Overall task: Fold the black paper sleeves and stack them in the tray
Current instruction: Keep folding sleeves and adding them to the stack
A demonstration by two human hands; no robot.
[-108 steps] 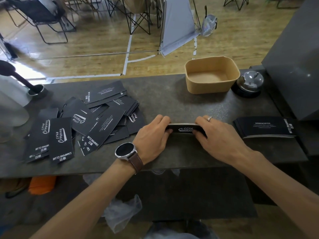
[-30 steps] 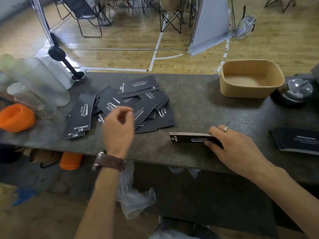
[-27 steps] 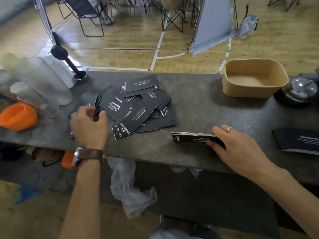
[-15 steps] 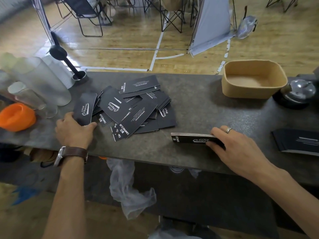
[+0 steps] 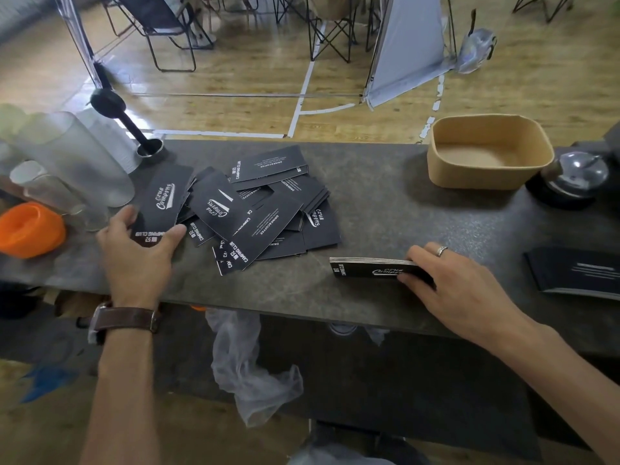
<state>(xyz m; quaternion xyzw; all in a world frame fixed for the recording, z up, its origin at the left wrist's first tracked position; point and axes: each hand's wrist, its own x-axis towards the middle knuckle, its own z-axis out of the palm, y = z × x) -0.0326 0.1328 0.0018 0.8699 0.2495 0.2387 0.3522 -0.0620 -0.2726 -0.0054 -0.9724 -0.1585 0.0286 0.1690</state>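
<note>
Black paper sleeves [image 5: 255,209] lie scattered centre-left on our grey counter [image 5: 385,203], so our left hand [image 5: 137,246] pinches one sleeve [image 5: 161,204] off the pile's edge. Our right hand [image 5: 449,283] presses flat on the folded stack [image 5: 365,267] to keep it squared, and the tan paper tray [image 5: 489,152] at upper right waits empty.

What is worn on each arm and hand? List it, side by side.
Left hand: bare, with a brown leather watch strap round the wrist, fastened by a metal buckle; the watch case just shows at the wrist's outer edge. Right hand: bare, with a silver-coloured ring on one finger. Both forearms are bare as far as the frame shows; no sleeves or gloves are in view.
</note>
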